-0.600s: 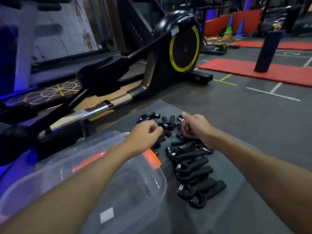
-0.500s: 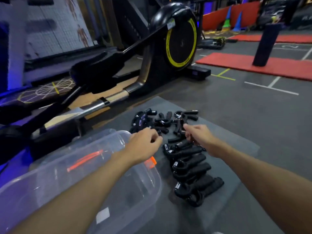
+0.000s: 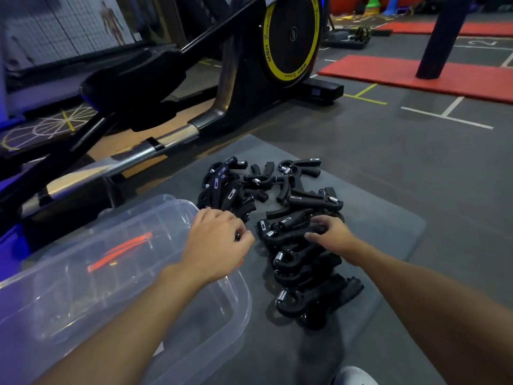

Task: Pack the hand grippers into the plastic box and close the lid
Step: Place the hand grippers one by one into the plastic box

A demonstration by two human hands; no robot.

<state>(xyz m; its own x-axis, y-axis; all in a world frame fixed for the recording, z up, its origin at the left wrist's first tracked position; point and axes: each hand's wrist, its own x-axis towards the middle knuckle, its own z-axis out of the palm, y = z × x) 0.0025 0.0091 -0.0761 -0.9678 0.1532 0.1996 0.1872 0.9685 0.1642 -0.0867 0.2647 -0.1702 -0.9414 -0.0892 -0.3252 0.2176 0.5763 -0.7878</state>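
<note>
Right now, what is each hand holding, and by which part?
The right hand curls round one handle of a hand gripper on the mat. The left hand is curled; whether it holds anything cannot be told.

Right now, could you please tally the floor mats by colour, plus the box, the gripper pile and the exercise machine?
Grey mat: 1
Red floor mats: 2
Clear plastic box: 1
Pile of black hand grippers: 1, too tangled to count singly
Elliptical trainer: 1
Total: 6
</note>
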